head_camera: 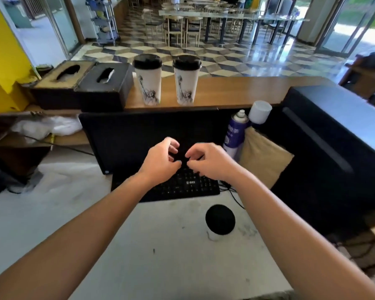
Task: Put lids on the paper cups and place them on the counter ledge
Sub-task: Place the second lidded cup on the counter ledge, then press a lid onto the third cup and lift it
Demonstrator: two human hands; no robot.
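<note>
Both my hands are out in front of me, over the back edge of a black keyboard (182, 185) and in front of a dark monitor (139, 135). My left hand (160, 159) has its fingers curled loosely inward, with nothing visible in it. My right hand (208, 162) is curled the same way, fingertips pointing toward the left hand. The two hands are near each other, not touching. The space between them is dark against the screen, so I cannot tell for sure whether something small and black is pinched there.

Two tall paper cups stand upright on the wooden counter ledge (236, 89), both with black lids on. The left cup (148, 83) sits just beside a dark tissue box (105, 87); the right cup (186, 83) stands near it, with a clear gap between them. Both carry a grey printed drawing on white.

A third cup (220, 221) stands on the white worktop (160, 245) below my right forearm. I see it from above: black lid on, a sliver of white wall showing beneath.

Right of the monitor: a blue-and-white spray can (236, 131), a white cap or cup (259, 111) behind it, a tan cushion (264, 156) beside them.

A second tissue box (63, 83), tan-topped, sits left of the dark one.
</note>
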